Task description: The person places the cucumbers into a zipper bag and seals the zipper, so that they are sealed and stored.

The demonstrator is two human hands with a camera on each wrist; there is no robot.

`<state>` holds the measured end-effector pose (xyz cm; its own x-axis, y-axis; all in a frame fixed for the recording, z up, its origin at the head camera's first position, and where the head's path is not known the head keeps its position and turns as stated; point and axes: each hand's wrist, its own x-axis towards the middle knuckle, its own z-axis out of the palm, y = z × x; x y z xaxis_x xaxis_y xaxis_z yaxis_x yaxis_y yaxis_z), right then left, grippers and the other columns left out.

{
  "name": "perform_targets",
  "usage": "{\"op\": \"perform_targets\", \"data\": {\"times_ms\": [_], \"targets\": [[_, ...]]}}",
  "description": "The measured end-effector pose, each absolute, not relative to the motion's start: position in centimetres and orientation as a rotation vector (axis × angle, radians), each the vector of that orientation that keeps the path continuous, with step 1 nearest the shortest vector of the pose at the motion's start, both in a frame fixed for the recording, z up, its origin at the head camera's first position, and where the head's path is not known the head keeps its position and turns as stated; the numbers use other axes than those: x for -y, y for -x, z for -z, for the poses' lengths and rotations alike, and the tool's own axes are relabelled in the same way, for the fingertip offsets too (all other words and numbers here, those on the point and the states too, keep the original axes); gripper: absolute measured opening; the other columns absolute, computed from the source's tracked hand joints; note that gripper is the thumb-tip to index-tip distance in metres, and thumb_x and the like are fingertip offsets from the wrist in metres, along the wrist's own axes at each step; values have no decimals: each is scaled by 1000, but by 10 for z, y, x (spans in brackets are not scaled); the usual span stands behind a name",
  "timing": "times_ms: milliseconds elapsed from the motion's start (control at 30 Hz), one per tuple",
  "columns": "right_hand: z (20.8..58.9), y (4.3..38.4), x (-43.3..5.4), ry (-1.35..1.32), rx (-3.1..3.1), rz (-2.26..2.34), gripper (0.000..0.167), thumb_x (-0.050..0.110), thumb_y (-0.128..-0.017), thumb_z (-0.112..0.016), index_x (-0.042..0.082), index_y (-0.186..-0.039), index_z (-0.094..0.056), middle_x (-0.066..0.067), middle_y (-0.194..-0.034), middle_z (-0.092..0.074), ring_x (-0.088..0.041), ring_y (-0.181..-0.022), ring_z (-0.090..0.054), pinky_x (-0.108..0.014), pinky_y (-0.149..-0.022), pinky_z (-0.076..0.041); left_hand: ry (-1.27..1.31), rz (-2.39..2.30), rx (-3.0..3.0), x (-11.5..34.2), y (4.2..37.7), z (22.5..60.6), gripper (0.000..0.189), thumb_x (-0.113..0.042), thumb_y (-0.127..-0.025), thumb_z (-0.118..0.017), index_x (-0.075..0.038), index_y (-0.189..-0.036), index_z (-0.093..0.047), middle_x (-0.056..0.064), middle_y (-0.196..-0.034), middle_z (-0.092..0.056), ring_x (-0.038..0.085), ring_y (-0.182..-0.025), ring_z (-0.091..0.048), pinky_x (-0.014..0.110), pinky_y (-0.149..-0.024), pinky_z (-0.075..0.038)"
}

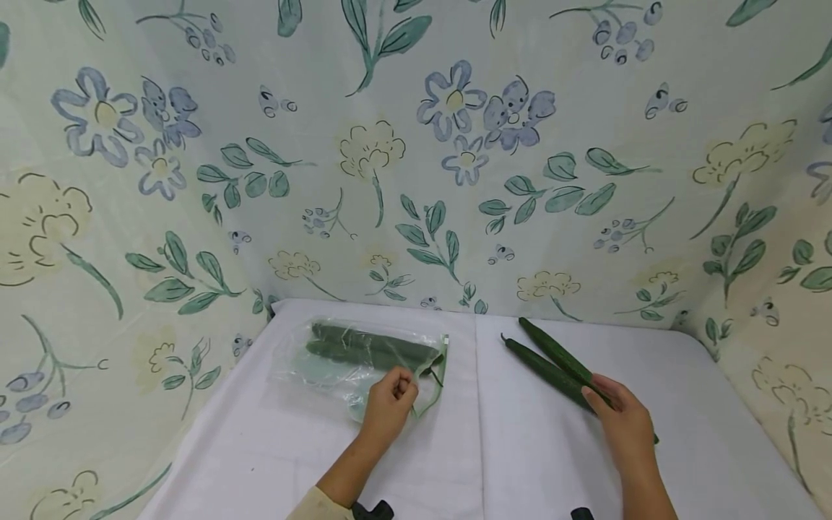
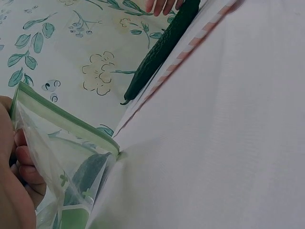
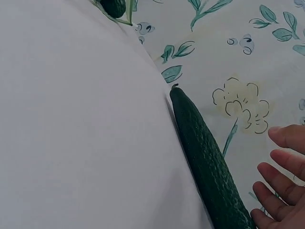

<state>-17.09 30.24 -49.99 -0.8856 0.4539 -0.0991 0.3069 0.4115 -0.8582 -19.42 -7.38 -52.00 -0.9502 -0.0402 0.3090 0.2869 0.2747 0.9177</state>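
Observation:
A clear zip bag [image 1: 325, 375] with a green-edged mouth lies on the left side of the white table, with dark green cucumbers [image 1: 377, 345] inside. My left hand [image 1: 388, 404] pinches the bag near its mouth, fingers curled; in the left wrist view the green zip strip [image 2: 66, 119] stands up beside that hand. Two more cucumbers [image 1: 542, 368] lie side by side on the right. Over their near part is my right hand [image 1: 620, 415]. The right wrist view shows its fingers [image 3: 281, 186] spread and relaxed close beside one cucumber [image 3: 205, 157].
A white cloth [image 1: 448, 462] covers the table, with a crease running front to back between the bag and the loose cucumbers. Floral curtains [image 1: 416, 180] stand at the back and both sides. A red-striped edge [image 2: 186, 52] shows in the left wrist view.

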Motion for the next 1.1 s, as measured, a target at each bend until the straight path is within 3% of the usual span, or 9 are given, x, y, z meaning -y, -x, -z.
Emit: {"op": "perform_targets", "data": {"times_ms": [433,767,933,1100], "targets": [[497,162,-330,747,2601,-1366,71,57,-97,-57,16,-153,-43,-15,-154,-47,-42,-145,-38,-60,-113,-36,215,1726,2275,74,194,522,7,-5,-89,-66,-12,-87,-65,-1,-70,-56,2,-58,-47,16,-52,-39],[510,157,-345,791,2597,-1340,71,53,-97,-60,9,-150,-45,-20,-152,-48,-42,-142,-40,-59,-114,-35,178,1743,2253,71,194,523,9,0,-88,-67,-9,-87,-65,1,-70,-57,3,-56,-44,15,-51,-36],[520,157,-349,808,2682,-1373,77,57,-93,-64,8,-150,-45,-22,-158,-39,-47,-147,-30,-66,-115,-27,178,1737,2267,72,195,524,9,-1,-88,-67,-10,-87,-64,0,-70,-56,2,-56,-44,15,-52,-37],[530,157,-353,741,2874,-1295,85,62,-92,-62,8,-153,-39,-33,-159,-25,-58,-145,-21,-73,-112,-24,165,1741,2281,71,194,521,9,0,-89,-66,-9,-87,-64,1,-71,-56,1,-57,-43,15,-52,-36]]}}
